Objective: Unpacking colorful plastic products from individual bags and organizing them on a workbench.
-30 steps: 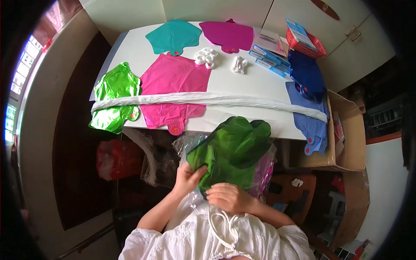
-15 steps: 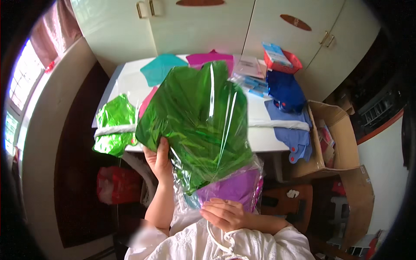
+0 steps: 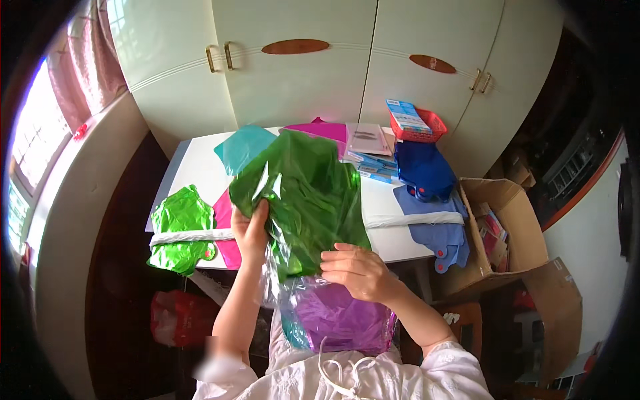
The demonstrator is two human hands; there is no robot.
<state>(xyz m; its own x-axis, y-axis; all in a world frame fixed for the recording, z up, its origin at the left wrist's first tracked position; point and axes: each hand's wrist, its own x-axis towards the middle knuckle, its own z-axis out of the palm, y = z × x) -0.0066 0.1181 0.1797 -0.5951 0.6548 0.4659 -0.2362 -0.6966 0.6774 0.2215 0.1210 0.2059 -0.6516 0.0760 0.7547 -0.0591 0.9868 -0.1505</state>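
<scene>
A shiny green foil piece (image 3: 310, 193) in clear plastic is held up in front of me, above the near part of the table. My left hand (image 3: 252, 230) grips its left edge, with the thumb on the front and the other fingers behind. My right hand (image 3: 360, 272) lies against its lower right edge, fingers stretched out and pointing left; the thumb is hidden. Below it, on my lap, is a purple foil piece (image 3: 347, 317) in clear plastic, with a teal piece (image 3: 293, 328) at its left side.
On the white table (image 3: 387, 243) lie bright green foil (image 3: 183, 223), a teal piece (image 3: 243, 148), magenta pieces (image 3: 320, 131) and blue pieces (image 3: 427, 170). Flat packets (image 3: 370, 141) and a red basket (image 3: 433, 123) are at the back right. A cardboard box (image 3: 527, 213) stands to the right.
The green foil piece has tilted and come lower, still in my left hand. My right hand has moved up from the purple piece to the green one's lower edge.
</scene>
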